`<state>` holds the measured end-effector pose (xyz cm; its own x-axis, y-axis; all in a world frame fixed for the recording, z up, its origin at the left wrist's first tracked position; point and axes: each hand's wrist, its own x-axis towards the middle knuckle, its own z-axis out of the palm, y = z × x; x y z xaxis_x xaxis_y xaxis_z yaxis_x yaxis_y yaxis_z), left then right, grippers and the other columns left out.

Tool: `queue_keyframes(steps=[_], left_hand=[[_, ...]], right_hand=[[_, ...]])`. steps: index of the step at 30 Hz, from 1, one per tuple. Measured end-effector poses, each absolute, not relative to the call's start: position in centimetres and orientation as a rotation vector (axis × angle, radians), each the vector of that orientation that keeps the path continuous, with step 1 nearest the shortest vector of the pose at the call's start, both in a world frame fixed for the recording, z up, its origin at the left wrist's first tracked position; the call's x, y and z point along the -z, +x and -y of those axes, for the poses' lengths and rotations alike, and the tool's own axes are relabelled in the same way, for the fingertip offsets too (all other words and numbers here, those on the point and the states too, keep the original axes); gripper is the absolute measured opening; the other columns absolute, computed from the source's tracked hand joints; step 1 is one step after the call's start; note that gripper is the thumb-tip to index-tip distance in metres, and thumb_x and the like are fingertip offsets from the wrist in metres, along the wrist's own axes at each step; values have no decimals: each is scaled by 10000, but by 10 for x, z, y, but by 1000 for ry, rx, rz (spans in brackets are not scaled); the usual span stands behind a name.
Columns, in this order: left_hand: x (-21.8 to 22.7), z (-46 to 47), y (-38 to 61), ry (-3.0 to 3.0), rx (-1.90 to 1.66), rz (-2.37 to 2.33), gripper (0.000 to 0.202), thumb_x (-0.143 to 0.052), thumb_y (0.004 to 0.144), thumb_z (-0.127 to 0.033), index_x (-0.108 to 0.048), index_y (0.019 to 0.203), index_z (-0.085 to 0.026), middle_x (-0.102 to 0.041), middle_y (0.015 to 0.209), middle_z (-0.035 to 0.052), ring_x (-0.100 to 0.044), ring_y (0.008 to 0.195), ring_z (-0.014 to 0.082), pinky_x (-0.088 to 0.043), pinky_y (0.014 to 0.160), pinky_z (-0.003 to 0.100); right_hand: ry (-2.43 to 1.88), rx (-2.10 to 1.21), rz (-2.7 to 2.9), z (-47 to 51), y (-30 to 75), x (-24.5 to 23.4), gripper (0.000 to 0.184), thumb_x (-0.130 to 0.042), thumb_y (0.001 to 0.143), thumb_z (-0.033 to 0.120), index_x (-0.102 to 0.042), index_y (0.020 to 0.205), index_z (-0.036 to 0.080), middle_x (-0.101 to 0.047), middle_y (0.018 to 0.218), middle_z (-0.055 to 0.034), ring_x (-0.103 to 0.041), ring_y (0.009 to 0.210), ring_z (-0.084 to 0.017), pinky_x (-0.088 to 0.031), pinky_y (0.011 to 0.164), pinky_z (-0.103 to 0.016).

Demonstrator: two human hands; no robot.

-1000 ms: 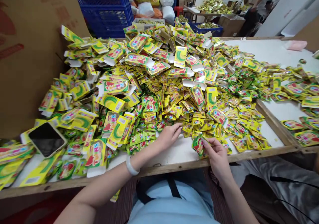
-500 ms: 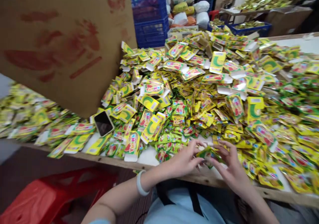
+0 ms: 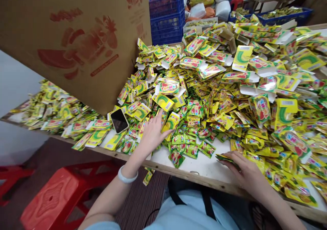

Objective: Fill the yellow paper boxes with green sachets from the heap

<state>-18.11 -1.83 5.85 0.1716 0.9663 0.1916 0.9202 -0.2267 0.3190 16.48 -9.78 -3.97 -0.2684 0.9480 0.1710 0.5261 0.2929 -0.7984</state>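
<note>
A big heap of small yellow-green sachets (image 3: 204, 110) and flat yellow cartons (image 3: 241, 58) covers the white table top (image 3: 201, 162). My left hand (image 3: 153, 133) reaches left into the heap, fingers stretched over a yellow carton (image 3: 170, 122) near a black phone (image 3: 119, 120). My right hand (image 3: 242, 167) rests near the table's front edge, fingers closed over a small stack of sachets (image 3: 224, 157) pressed to the table. A white bangle (image 3: 125, 178) is on my left wrist.
A large brown cardboard sheet (image 3: 76, 42) leans at the left over more sachets. A red plastic stool (image 3: 58, 199) stands below the table edge. Blue crates (image 3: 166, 15) and filled bags (image 3: 204, 1) are behind. One sachet (image 3: 147, 177) hangs below the wooden rim (image 3: 178, 172).
My hands have parted: the left moved left into the heap, the right lowered its stack of sachets onto the table. The view has swung further left.
</note>
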Motion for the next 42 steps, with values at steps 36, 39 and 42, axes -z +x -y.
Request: queue_keyframes(steps=[36, 39, 42], left_hand=[[-11, 35, -84, 2587, -367, -708, 566, -514, 791, -50, -504, 1352, -121, -544, 1381, 184, -452, 1353, 299, -331, 1160, 509], [-30, 40, -78, 2134, -430, -734, 507, -473, 852, -114, -501, 1357, -151, -564, 1373, 151, -517, 1287, 267, -422, 1088, 454], [-42, 52, -65, 1561, -415, -737, 339, -539, 869, -285, -607, 1160, -125, -697, 1032, 104, -656, 988, 235, -521, 907, 369]], right_hand=[[-1069, -1892, 884, 86, 136, -13, 449, -820, 682, 539, -618, 815, 160, -640, 610, 32, -534, 357, -78, -444, 311, -177], [-998, -1643, 858, 88, 145, -37, 408, -806, 710, 539, -632, 802, 181, -636, 600, 30, -501, 327, -75, -432, 282, -188], [-1013, -1314, 849, 91, 153, -43, 241, -756, 814, 435, -653, 842, 218, -649, 676, 24, -482, 349, -67, -409, 272, -185]])
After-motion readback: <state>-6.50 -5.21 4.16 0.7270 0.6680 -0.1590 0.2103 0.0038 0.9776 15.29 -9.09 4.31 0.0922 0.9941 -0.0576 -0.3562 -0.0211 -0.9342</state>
